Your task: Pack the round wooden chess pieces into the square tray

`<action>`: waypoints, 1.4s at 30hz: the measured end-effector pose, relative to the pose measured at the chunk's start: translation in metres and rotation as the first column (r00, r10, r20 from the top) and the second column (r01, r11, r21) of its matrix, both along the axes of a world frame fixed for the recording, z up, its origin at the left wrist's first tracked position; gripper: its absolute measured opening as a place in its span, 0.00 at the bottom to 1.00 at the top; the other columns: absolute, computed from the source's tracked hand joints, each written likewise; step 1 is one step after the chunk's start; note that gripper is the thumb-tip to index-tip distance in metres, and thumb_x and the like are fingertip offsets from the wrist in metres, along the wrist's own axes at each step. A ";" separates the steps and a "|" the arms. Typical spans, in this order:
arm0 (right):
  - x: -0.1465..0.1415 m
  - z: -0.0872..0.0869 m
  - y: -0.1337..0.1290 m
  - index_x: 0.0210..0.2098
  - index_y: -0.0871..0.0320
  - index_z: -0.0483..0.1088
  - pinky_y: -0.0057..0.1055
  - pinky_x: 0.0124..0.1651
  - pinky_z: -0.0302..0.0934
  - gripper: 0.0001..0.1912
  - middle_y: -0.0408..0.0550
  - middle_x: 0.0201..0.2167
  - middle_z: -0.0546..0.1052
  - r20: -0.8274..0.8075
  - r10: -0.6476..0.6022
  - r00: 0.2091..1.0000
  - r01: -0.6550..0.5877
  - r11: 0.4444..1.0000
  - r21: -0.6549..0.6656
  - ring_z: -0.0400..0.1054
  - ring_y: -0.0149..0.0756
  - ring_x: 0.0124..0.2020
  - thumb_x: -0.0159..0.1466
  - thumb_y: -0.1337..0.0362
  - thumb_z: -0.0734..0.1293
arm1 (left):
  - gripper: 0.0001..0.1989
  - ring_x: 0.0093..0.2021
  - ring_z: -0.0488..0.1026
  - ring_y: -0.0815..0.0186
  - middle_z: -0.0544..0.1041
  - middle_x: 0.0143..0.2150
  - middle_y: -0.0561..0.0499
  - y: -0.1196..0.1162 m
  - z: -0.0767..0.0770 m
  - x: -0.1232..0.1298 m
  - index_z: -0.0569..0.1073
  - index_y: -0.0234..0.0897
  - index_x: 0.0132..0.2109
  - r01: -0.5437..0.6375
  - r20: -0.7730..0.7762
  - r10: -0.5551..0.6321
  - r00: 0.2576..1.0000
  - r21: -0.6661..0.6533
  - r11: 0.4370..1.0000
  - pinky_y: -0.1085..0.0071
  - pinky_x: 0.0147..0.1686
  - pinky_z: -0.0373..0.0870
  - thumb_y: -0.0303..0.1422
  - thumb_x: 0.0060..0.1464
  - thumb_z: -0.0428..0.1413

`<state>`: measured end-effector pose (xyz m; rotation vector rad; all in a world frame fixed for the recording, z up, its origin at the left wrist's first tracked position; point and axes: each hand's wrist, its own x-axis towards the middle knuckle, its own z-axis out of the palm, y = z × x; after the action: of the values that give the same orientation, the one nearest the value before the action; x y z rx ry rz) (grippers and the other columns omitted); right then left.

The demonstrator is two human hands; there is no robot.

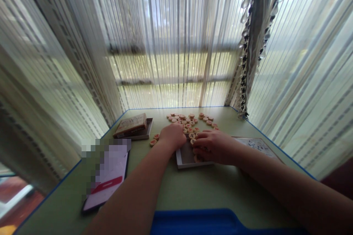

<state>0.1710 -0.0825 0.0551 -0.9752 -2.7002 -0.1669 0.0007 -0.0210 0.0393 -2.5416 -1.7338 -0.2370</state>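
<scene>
Round wooden Chinese chess pieces [190,122] with red and dark characters lie scattered and partly stacked at the far middle of the table. In front of them is a shallow open box [184,157] with a white rim. My left hand [173,136] is closed at the box's far left side, its fingers curled; what lies inside them is hidden. My right hand [213,146] is over the box's right part, fingers bent onto several pieces at its far edge and inside. Another chess piece [198,158] shows beneath those fingers.
A tan box [132,124] rests tilted on a dark tray at the left. A phone [110,176] lies nearer. A flat printed panel [256,146] is beyond my right forearm. A blue tray-like edge [193,220] borders the front; striped curtains [176,44] hang behind the table.
</scene>
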 end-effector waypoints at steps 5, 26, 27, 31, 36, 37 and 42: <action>0.000 0.002 -0.001 0.34 0.57 0.71 0.27 0.33 0.53 0.11 0.47 0.30 0.71 0.010 -0.006 1.000 0.006 1.000 0.000 0.62 0.30 0.31 0.60 0.62 0.58 | 0.15 0.41 0.71 0.61 0.74 0.41 0.45 -0.002 0.002 0.001 0.72 0.38 0.40 -0.007 -0.004 0.007 1.000 -0.004 1.000 0.69 0.38 0.66 0.32 0.47 0.45; 0.000 0.001 -0.001 0.36 0.57 0.70 0.27 0.34 0.53 0.10 0.47 0.31 0.71 0.002 0.001 1.000 -0.001 1.000 -0.010 0.62 0.30 0.32 0.59 0.62 0.59 | 0.14 0.41 0.70 0.60 0.73 0.41 0.45 -0.004 0.002 0.001 0.70 0.38 0.41 -0.007 -0.020 0.006 1.000 -0.016 1.000 0.68 0.38 0.66 0.31 0.47 0.45; 0.000 0.001 -0.001 0.36 0.57 0.70 0.27 0.34 0.53 0.10 0.47 0.31 0.71 0.000 0.001 1.000 -0.001 1.000 -0.010 0.62 0.30 0.32 0.59 0.62 0.59 | 0.15 0.41 0.70 0.61 0.73 0.41 0.44 -0.004 0.002 0.001 0.70 0.38 0.41 -0.011 -0.021 0.011 1.000 -0.022 1.000 0.68 0.38 0.66 0.32 0.47 0.45; 0.001 0.000 -0.001 0.35 0.57 0.70 0.27 0.34 0.53 0.10 0.47 0.31 0.70 0.002 -0.008 1.000 0.008 1.000 -0.002 0.62 0.30 0.32 0.59 0.62 0.59 | 0.14 0.41 0.70 0.60 0.73 0.41 0.45 -0.004 0.002 0.002 0.70 0.38 0.40 -0.001 -0.029 0.001 1.000 -0.009 1.000 0.67 0.39 0.66 0.32 0.48 0.44; -0.001 0.002 -0.003 0.34 0.57 0.70 0.28 0.34 0.54 0.10 0.48 0.32 0.71 0.026 -0.012 1.000 0.012 1.000 0.001 0.62 0.31 0.32 0.59 0.62 0.59 | 0.13 0.40 0.70 0.59 0.73 0.40 0.45 -0.003 0.001 0.002 0.70 0.38 0.39 0.021 -0.041 -0.021 0.999 0.011 1.000 0.66 0.37 0.67 0.32 0.47 0.45; -0.001 0.003 -0.003 0.34 0.57 0.70 0.28 0.34 0.54 0.10 0.48 0.32 0.71 0.027 -0.011 1.000 0.011 1.000 0.000 0.62 0.31 0.32 0.59 0.62 0.59 | 0.14 0.40 0.70 0.59 0.73 0.40 0.45 -0.004 0.002 0.002 0.70 0.38 0.39 0.018 -0.043 -0.018 0.999 0.005 1.000 0.66 0.37 0.67 0.32 0.47 0.45; -0.001 0.004 -0.005 0.36 0.57 0.70 0.28 0.36 0.55 0.10 0.49 0.33 0.71 0.019 -0.005 1.000 0.006 1.000 -0.012 0.63 0.32 0.34 0.59 0.64 0.59 | 0.15 0.42 0.69 0.61 0.72 0.43 0.44 -0.013 0.007 0.005 0.69 0.37 0.43 -0.008 -0.072 0.006 0.997 -0.024 1.000 0.68 0.41 0.65 0.32 0.49 0.45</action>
<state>0.1698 -0.0872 0.0592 -0.9893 -2.7191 -0.1624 0.0055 -0.0336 0.0465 -2.5270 -1.7307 -0.1234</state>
